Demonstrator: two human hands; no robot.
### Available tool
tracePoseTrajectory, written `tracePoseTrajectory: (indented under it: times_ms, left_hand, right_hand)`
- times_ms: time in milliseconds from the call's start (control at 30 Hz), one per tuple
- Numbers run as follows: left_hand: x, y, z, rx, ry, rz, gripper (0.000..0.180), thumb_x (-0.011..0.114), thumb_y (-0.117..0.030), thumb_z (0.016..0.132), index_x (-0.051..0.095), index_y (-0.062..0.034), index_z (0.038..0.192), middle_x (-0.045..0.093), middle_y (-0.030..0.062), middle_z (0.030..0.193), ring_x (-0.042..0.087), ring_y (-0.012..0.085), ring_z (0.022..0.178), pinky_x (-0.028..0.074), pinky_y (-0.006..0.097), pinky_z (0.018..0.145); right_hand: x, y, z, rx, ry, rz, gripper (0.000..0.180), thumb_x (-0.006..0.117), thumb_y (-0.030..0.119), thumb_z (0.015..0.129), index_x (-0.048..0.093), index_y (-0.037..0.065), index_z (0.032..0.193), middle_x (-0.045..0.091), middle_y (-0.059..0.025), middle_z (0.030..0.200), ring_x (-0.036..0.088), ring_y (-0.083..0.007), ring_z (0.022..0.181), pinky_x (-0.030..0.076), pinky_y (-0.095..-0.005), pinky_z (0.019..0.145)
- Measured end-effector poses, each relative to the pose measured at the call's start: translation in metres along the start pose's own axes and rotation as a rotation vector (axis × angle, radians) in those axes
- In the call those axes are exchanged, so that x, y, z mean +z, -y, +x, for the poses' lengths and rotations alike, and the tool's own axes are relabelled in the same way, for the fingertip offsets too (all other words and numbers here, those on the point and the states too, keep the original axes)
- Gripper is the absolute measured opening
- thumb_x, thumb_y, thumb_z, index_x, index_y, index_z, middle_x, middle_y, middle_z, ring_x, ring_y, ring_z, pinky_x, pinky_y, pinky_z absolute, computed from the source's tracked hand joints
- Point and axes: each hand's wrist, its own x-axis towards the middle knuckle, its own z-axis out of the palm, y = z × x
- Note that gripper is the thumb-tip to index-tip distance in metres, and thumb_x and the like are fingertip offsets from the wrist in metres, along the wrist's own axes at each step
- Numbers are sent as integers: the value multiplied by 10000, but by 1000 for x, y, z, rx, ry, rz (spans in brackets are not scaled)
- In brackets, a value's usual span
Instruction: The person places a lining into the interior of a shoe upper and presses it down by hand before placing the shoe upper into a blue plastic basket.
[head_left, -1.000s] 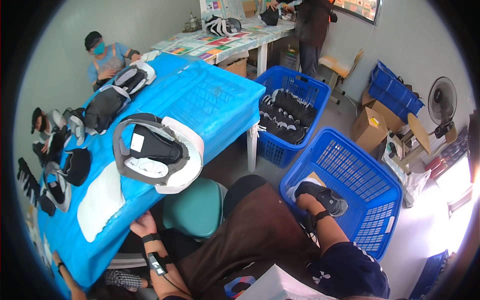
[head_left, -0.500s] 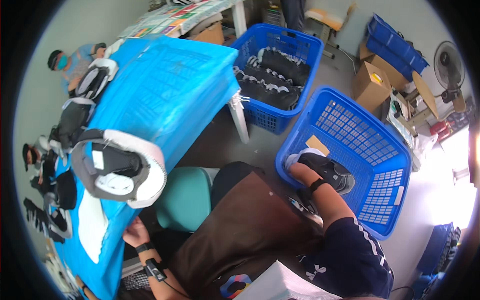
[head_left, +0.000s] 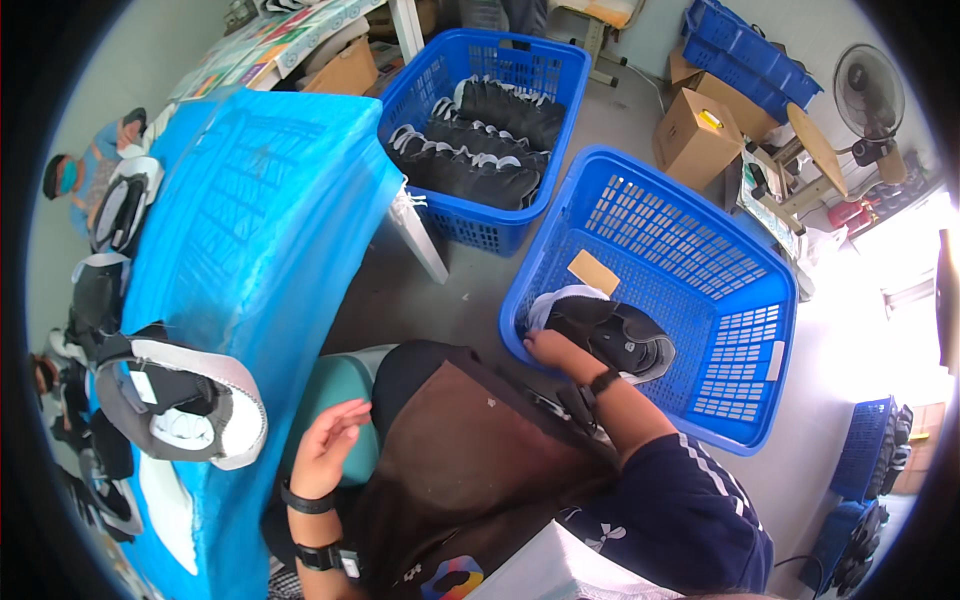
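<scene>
The dark shoe upper lies in the near left part of the blue basket, to the person's right, and the right hand is by far the nearer one, at the upper's pale left end, on the side toward the body. From that end the upper's long axis runs rightward and slightly back toward the person, so most of its length stretches away to the right of the fingers, roughly alongside the forearm. The right hand's fingers are curled down against the edge; whether they have closed on the material or merely touch it cannot be told. A tan piece of card lies just beyond the upper. The left hand is well apart, loosely open with fingers part bent and nothing in it, above the teal stool, between the lap and the blue-covered surface.
</scene>
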Motion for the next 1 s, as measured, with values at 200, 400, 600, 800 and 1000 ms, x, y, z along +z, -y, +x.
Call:
tracePoseTrajectory:
  times_ms: [200,400,600,800,1000]
  left_hand:
    - [36,-40,24,186,152,267,238,498,-29,808,522,15,1040,578,112,990,555,180,910,425,281,802]
    - [55,-48,43,212,288,372,232,501,-19,798,536,0,1026,584,100,944,561,172,875,429,269,782]
    - [55,-38,41,140,343,349,217,458,-33,840,509,19,1044,575,102,963,542,171,916,414,283,824]
    - [51,-26,41,8,259,178,195,474,-44,842,520,5,1025,575,80,953,538,141,894,416,252,801]
    - [57,-17,49,-10,225,53,182,479,-46,841,524,-3,1012,565,74,966,527,134,889,410,249,797]
  right_hand:
    - [-88,37,-126,-139,-650,-565,714,728,317,543,443,216,1190,329,-113,1292,214,-382,1220,158,-557,965]
    - [-107,-34,-135,290,-197,-626,1035,753,500,437,226,322,1310,209,-161,1360,197,-468,1208,230,-575,934]
    - [-98,-89,-103,6,-301,-154,604,549,507,720,386,240,1236,432,-122,1226,453,-357,1060,391,-415,872]
    - [-85,-72,-75,101,-405,-264,389,386,461,828,513,213,1099,538,-119,1055,529,-340,940,434,-416,792]
    - [-67,-62,-61,128,-610,-449,339,392,439,834,547,206,1025,565,-110,930,556,-321,853,436,-436,733]
